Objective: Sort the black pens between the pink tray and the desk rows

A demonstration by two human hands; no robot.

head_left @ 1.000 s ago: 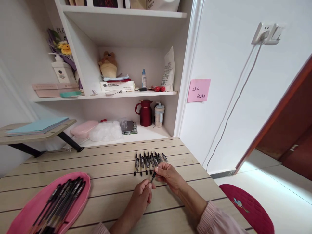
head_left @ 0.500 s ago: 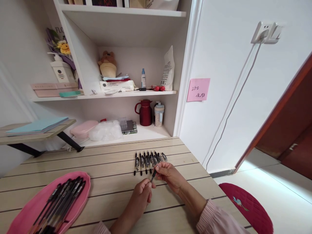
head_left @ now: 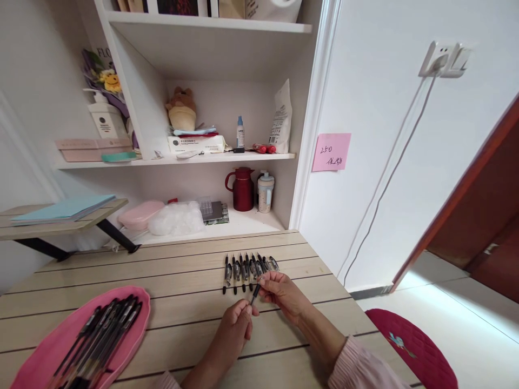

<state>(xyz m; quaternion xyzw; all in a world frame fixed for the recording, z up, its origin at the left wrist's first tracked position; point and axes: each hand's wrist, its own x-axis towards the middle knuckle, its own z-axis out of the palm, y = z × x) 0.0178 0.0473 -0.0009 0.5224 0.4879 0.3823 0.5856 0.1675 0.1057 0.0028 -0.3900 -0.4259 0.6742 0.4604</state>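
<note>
Between my two hands is a black pen [head_left: 255, 293], tilted, its dark grip section showing. My left hand [head_left: 238, 320] pinches its lower end, and much of the barrel is hidden in the fingers. My right hand [head_left: 279, 292] pinches the upper end between thumb and fingers. Just beyond the hands, a row of several uncapped pens [head_left: 245, 270] and their clear-and-black caps lies on the wooden table [head_left: 182, 313], tips pointing away from me. At the left, a pink tray [head_left: 145, 319] holds several capped black pens [head_left: 106, 332].
A white shelf unit [head_left: 211, 158] rises behind the table, with a red thermos jug [head_left: 243, 190] and a pale cup [head_left: 265, 193] on its lowest level. A small raised stand [head_left: 117, 205] bears blue paper [head_left: 65, 209]. At the right is a red stool [head_left: 413, 346].
Both hands keep their pinch on the pen, with slightly more of its dark section visible between them. The view has tipped slightly upward.
</note>
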